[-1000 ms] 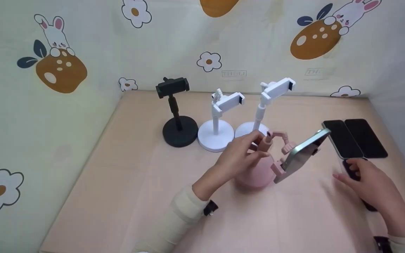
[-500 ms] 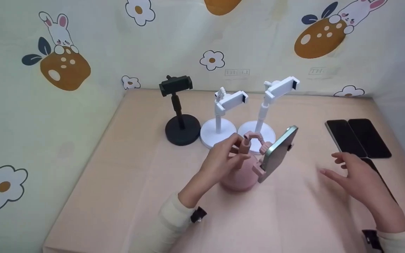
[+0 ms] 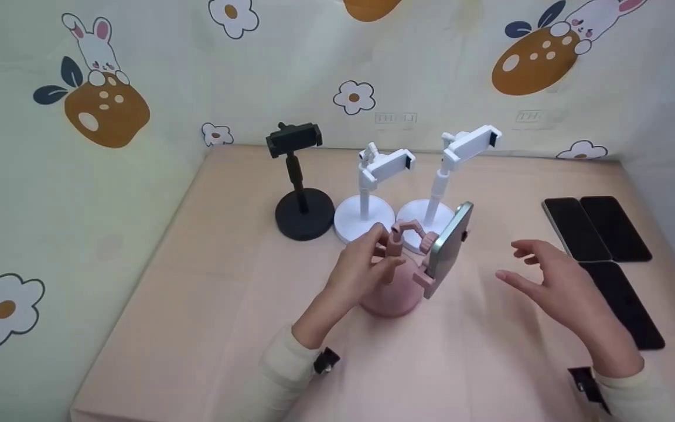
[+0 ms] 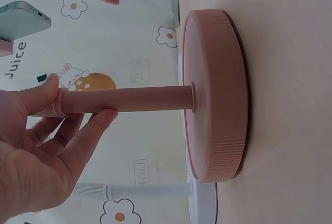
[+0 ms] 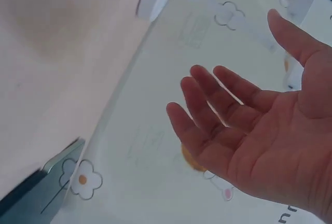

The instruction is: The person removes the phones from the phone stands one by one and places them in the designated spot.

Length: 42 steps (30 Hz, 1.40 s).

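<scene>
My left hand (image 3: 350,271) grips the post of a pink phone stand, thumb and fingers round its upper part. In the left wrist view the post (image 4: 145,99) rises from a thick round base (image 4: 228,99) at the tabletop. A phone (image 3: 449,252) with a pale green edge sits tilted in the stand's clamp, right of the post. My right hand (image 3: 560,287) is in the air between that phone and the phones at the right. In the right wrist view its palm (image 5: 270,151) shows, fingers spread and slightly bent, holding nothing.
Behind the pink stand are a black phone stand (image 3: 304,214) and two white ones, a shorter (image 3: 364,220) and a taller (image 3: 438,187). Three dark phones (image 3: 578,230) lie flat at the right of the table. A patterned sheet (image 3: 279,76) hangs behind.
My right hand has let go of the near dark phone at the right and moved left. My left hand has shifted the pink stand leftward, and its phone has turned to stand steeper.
</scene>
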Each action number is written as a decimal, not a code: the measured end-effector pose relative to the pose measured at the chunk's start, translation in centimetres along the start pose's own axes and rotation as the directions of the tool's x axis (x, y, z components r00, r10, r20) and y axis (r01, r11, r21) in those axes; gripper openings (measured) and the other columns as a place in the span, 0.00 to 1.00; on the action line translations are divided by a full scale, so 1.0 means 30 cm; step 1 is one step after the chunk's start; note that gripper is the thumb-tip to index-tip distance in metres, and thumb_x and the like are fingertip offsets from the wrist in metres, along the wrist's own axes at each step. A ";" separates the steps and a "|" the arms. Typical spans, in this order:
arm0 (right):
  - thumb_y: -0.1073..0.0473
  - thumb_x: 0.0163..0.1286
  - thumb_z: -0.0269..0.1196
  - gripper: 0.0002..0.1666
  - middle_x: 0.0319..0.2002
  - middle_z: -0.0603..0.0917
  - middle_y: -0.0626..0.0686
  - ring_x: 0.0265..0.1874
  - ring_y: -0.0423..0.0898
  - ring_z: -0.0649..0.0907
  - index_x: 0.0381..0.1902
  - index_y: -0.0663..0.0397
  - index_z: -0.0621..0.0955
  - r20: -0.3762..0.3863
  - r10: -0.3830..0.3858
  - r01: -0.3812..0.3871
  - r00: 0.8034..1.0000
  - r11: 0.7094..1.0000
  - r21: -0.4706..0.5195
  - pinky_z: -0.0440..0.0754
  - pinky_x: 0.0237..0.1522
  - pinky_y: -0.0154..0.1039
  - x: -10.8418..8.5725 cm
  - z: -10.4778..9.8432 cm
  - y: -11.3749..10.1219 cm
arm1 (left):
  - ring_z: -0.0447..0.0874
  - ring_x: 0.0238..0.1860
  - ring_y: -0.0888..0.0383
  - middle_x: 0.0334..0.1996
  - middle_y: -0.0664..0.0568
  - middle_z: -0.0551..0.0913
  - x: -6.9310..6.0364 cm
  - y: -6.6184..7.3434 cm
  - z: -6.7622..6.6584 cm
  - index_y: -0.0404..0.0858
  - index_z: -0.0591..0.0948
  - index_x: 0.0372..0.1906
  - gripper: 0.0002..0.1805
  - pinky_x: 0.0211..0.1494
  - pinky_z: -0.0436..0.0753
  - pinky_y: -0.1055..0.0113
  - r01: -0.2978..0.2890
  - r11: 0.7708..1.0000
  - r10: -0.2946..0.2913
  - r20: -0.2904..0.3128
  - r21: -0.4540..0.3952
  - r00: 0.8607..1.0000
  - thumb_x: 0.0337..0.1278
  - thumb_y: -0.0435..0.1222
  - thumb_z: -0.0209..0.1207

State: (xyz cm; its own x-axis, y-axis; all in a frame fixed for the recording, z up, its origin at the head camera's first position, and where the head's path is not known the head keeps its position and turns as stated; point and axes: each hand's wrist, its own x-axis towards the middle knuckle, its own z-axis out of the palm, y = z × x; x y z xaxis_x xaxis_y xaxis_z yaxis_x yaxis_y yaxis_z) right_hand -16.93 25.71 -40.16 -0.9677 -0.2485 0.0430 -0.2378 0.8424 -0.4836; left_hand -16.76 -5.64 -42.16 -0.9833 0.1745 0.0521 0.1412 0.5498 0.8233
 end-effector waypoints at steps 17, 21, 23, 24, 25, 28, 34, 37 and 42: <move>0.59 0.66 0.69 0.38 0.67 0.76 0.54 0.62 0.49 0.76 0.71 0.53 0.67 -0.212 -0.175 0.246 0.961 0.891 0.381 0.69 0.59 0.15 -0.028 0.096 -0.229 | 0.83 0.58 0.55 0.57 0.53 0.80 -0.022 0.032 -0.003 0.47 0.71 0.57 0.21 0.59 0.84 0.65 -0.032 0.998 0.037 -0.090 0.058 0.995 0.64 0.44 0.64; 0.61 0.59 0.74 0.45 0.65 0.78 0.55 0.61 0.48 0.78 0.71 0.57 0.67 -0.228 -0.180 0.260 0.957 0.882 0.393 0.72 0.59 0.17 -0.026 0.129 -0.255 | 0.75 0.66 0.55 0.64 0.49 0.71 -0.061 0.087 -0.012 0.41 0.65 0.61 0.23 0.69 0.78 0.62 -0.213 0.970 0.238 -0.262 0.120 0.935 0.68 0.41 0.60; 0.61 0.57 0.75 0.45 0.64 0.79 0.55 0.61 0.49 0.79 0.70 0.59 0.67 -0.233 -0.185 0.267 0.955 0.879 0.395 0.72 0.59 0.18 -0.026 0.143 -0.265 | 0.72 0.66 0.55 0.63 0.47 0.69 -0.083 0.109 -0.014 0.38 0.64 0.59 0.22 0.71 0.75 0.62 -0.323 0.934 0.357 -0.338 0.155 0.871 0.68 0.38 0.58; 0.61 0.57 0.76 0.46 0.63 0.79 0.55 0.61 0.49 0.79 0.70 0.59 0.67 -0.231 -0.183 0.265 0.956 0.878 0.399 0.72 0.59 0.18 -0.026 0.148 -0.269 | 0.72 0.65 0.56 0.62 0.47 0.69 -0.095 0.118 -0.015 0.38 0.65 0.58 0.21 0.72 0.75 0.62 -0.367 0.913 0.407 -0.359 0.176 0.840 0.67 0.37 0.58; 0.61 0.56 0.76 0.46 0.63 0.79 0.55 0.61 0.49 0.80 0.69 0.60 0.67 -0.233 -0.184 0.267 0.955 0.876 0.402 0.72 0.59 0.18 -0.025 0.153 -0.274 | 0.72 0.64 0.56 0.60 0.47 0.70 -0.106 0.128 -0.015 0.37 0.65 0.58 0.21 0.71 0.75 0.63 -0.400 0.895 0.446 -0.365 0.198 0.817 0.66 0.37 0.58; 0.62 0.54 0.77 0.46 0.62 0.80 0.55 0.60 0.50 0.81 0.68 0.60 0.68 -0.259 -0.197 0.294 0.946 0.861 0.416 0.73 0.60 0.18 -0.023 0.168 -0.288 | 0.75 0.57 0.59 0.53 0.49 0.75 -0.133 0.150 -0.009 0.38 0.68 0.56 0.24 0.66 0.78 0.68 -0.448 0.855 0.516 -0.335 0.262 0.789 0.63 0.45 0.62; 0.66 0.51 0.78 0.48 0.61 0.81 0.58 0.59 0.54 0.82 0.68 0.63 0.68 -0.316 -0.194 0.316 0.929 0.859 0.402 0.80 0.61 0.33 -0.023 0.192 -0.307 | 0.82 0.33 0.66 0.32 0.58 0.84 -0.153 0.172 0.014 0.42 0.76 0.46 0.27 0.33 0.79 0.81 -0.377 0.824 0.514 -0.278 0.422 0.812 0.55 0.59 0.66; 0.65 0.49 0.79 0.50 0.62 0.80 0.60 0.59 0.57 0.82 0.68 0.64 0.67 -0.322 -0.179 0.302 0.930 0.870 0.389 0.80 0.62 0.50 -0.023 0.201 -0.313 | 0.80 0.25 0.68 0.24 0.61 0.84 -0.157 0.178 0.019 0.44 0.80 0.40 0.23 0.25 0.73 0.82 -0.354 0.766 0.557 -0.277 0.537 0.783 0.57 0.59 0.64; 0.65 0.47 0.80 0.52 0.61 0.80 0.61 0.59 0.58 0.82 0.68 0.65 0.67 -0.342 -0.165 0.296 0.925 0.877 0.379 0.78 0.62 0.54 -0.022 0.211 -0.319 | 0.71 0.16 0.65 0.13 0.62 0.77 -0.158 0.184 0.024 0.46 0.82 0.33 0.21 0.18 0.62 0.77 -0.298 0.636 0.646 -0.279 0.712 0.711 0.58 0.60 0.63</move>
State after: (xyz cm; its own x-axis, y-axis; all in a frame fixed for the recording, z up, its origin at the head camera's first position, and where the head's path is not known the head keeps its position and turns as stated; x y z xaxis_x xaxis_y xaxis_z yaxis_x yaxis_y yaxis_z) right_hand -13.48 14.79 -41.09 -0.8847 -0.2051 0.4185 -0.4634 0.4837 -0.7425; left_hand -11.24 -2.84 -38.28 -0.6398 0.2510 0.7264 0.4644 0.8794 0.1052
